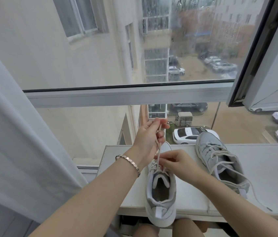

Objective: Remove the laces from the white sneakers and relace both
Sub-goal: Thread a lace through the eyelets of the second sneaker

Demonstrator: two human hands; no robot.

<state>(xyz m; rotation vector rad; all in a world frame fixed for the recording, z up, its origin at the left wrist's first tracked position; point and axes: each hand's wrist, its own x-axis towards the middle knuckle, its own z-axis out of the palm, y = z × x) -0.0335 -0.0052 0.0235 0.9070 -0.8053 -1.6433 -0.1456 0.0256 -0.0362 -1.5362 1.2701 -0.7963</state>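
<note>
A white sneaker (160, 190) lies on the white table (271, 168) with its heel hanging over the near edge. My left hand (149, 139) is raised above its toe and pinches the cream lace (158, 151), which runs taut down to the upper eyelets. My right hand (177, 161) pinches the lace at those eyelets, by the tongue. The second white sneaker (220, 159) lies to the right, laced, with its loose lace ends (257, 197) trailing toward the table's near edge.
A large window (134, 94) with a grey frame stands just beyond the table. A white curtain (15, 134) hangs at the left. An open window sash (263, 65) leans in at the upper right. My knees show under the table's near edge.
</note>
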